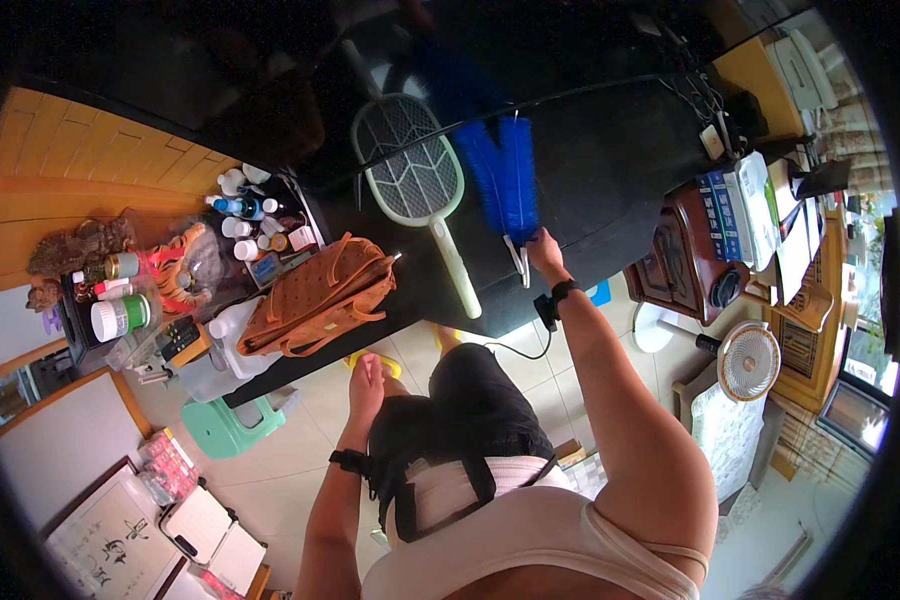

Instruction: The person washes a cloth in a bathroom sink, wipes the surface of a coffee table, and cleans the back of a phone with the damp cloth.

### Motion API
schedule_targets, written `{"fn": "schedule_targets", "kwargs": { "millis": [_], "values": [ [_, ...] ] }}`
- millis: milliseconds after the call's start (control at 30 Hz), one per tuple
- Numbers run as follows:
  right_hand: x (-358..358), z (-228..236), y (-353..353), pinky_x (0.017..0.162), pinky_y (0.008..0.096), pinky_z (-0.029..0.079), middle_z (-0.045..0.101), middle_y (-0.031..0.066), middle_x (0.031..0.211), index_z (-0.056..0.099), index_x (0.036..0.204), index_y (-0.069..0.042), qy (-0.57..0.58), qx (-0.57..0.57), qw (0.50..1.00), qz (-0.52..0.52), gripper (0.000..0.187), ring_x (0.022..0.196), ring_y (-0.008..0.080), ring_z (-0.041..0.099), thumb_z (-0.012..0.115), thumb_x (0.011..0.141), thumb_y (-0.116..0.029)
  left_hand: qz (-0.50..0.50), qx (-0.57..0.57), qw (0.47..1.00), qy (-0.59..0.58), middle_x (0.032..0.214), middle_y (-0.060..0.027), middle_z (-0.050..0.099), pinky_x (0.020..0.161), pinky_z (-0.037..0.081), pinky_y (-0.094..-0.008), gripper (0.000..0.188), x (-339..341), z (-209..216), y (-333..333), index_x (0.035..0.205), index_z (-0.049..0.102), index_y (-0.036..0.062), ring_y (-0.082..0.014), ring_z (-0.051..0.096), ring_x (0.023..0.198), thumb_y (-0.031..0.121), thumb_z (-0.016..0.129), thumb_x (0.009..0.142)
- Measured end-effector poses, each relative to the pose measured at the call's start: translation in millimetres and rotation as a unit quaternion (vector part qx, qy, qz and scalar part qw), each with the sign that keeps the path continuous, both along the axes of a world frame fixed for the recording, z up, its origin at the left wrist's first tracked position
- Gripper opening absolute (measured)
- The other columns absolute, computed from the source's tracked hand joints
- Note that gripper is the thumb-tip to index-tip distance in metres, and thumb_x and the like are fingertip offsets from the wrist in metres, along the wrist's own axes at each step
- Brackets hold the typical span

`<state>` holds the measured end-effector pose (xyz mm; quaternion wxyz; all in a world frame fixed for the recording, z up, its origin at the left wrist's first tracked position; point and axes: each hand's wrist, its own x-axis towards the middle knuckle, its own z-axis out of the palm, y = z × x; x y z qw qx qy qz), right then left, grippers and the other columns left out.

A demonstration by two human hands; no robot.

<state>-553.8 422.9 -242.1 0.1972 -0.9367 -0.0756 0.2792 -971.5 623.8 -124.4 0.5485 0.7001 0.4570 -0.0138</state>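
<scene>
The blue brush (516,180) is over the black tabletop (605,195), a bit above the middle of the frame. Its long way runs up and down the frame, fuzzy end up, handle down. The right hand (545,253) has its grip pinched on it. The left hand (367,380) hangs lower; I can't tell its grip.

Blue brush (517,185) in the right hand (546,252) (pale swatter (420,185) alongside)

The right arm (615,360) stretches forward, right hand (545,254) curled, while the left hand (367,380) hangs low.
</scene>
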Motion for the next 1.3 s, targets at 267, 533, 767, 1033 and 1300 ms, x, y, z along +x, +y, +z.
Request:
{"fn": "schedule_targets", "kwargs": {
  "millis": [267,533,767,1033,1300],
  "values": [
    [-23,-5,-15,0.079,0.0461,0.051,0.066,0.0229,0.097,0.053,0.108,-0.004,0.096,0.056,0.994,0.000,0.044,0.094,0.0409,0.063,0.068,0.076,-0.031,0.008,-0.012,1.000,0.002,0.081,-0.0114,0.063,0.065,0.051,-0.0309,0.029,9,4,-3,0.105,0.054,0.0003,-0.0212,0.063,0.071,0.028,0.048,0.100],
    [-64,-26,4,0.069,0.0401,0.051,0.069,0.0125,0.080,0.070,0.082,-0.009,0.134,0.070,0.987,0.047,0.023,0.078,0.0279,0.067,0.067,0.077,-0.031,-0.035,0.081,0.996,0.033,0.082,-0.0153,0.064,0.070,0.051,-0.0379,0.020,-17,-7,2,0.097,0.056,0.0011,-0.0305,0.063,0.075,0.021,0.052,0.097],
    [-42,-89,-74,0.047,0.0347,0.042,0.058,0.0027,0.065,0.060,0.078,-0.011,0.023,0.155,0.986,-0.060,0.015,0.051,0.0155,0.053,0.057,0.087,-0.022,-0.098,0.241,0.966,-0.018,0.071,-0.0144,0.061,0.059,0.048,-0.0430,0.027,-4,-56,-14,0.091,0.057,0.0033,-0.0321,0.062,0.064,0.030,0.064,0.088],
    [-55,-50,-73,0.071,0.0483,0.048,0.065,0.0160,0.090,0.057,0.105,-0.013,-0.098,0.070,0.993,-0.014,0.022,0.083,0.0385,0.063,0.052,0.089,-0.028,-0.043,0.215,0.974,0.053,0.079,-0.0213,0.064,0.066,0.049,-0.0459,0.037,-29,-19,-4,0.094,0.058,-0.0012,-0.0382,0.063,0.074,0.035,0.057,0.092],
    [-13,-31,-81,0.088,0.0474,0.046,0.060,0.0202,0.119,0.055,0.126,-0.011,-0.183,-0.016,0.980,0.072,0.038,0.107,0.0388,0.058,0.041,0.093,-0.020,-0.021,0.224,0.972,0.072,0.082,-0.0243,0.064,0.066,0.052,-0.0503,0.038,-69,-31,-11,0.098,0.057,-0.0009,-0.0451,0.062,0.074,0.036,0.057,0.091]
  ]
}}
